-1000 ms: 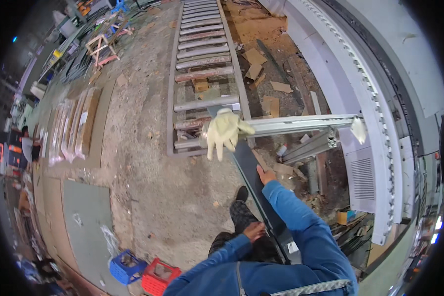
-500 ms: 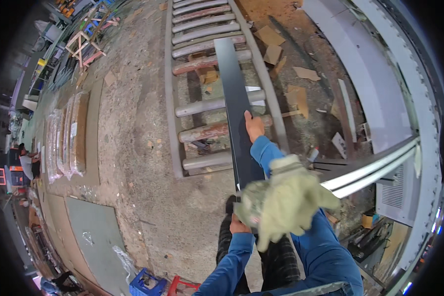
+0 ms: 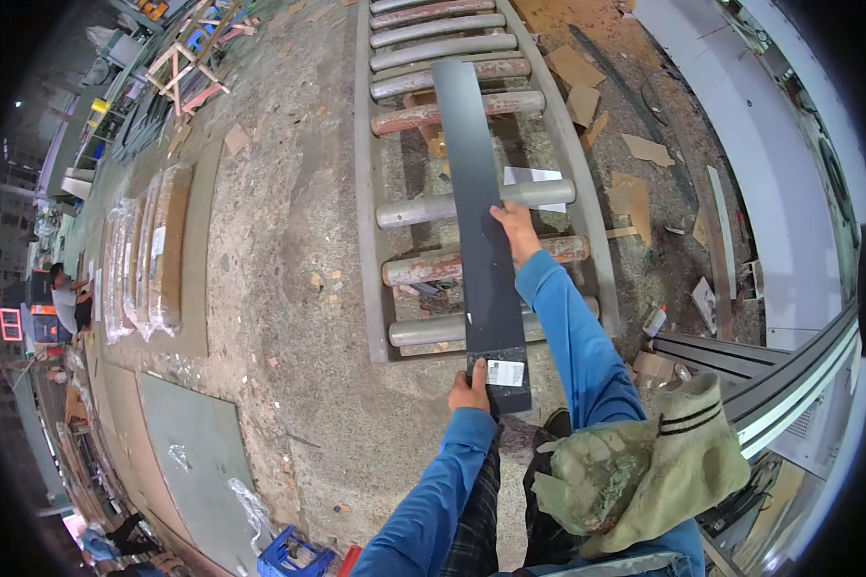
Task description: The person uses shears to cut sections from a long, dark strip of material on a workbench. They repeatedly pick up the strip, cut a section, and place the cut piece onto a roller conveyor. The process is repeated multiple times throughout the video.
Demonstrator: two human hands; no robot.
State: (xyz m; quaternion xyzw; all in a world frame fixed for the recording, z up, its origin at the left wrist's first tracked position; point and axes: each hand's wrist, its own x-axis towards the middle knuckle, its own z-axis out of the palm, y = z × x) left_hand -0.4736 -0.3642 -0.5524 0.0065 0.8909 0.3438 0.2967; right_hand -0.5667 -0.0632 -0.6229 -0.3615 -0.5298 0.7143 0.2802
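A long, flat black panel lies lengthwise over the rollers of a roller conveyor, its near end reaching past the last roller towards me. My left hand grips the panel's left edge at that near end, beside a white label. Farther up, my right hand is closed on its right edge, fingers partly hidden beneath. Both hands are bare. Pale work gloves hang in front of my right side, over the lower part of my right sleeve, held by neither hand.
Wrapped brown packages lie on a floor sheet to the left, with a grey-green board nearer. A blue stool stands low left. Cardboard scraps litter the right floor beside pale metal panels. Another person is far left.
The panel's near end and its label have come into sight from behind the gloves. The gloves have swung down and right. My view has shifted, while both hands stay on the panel.
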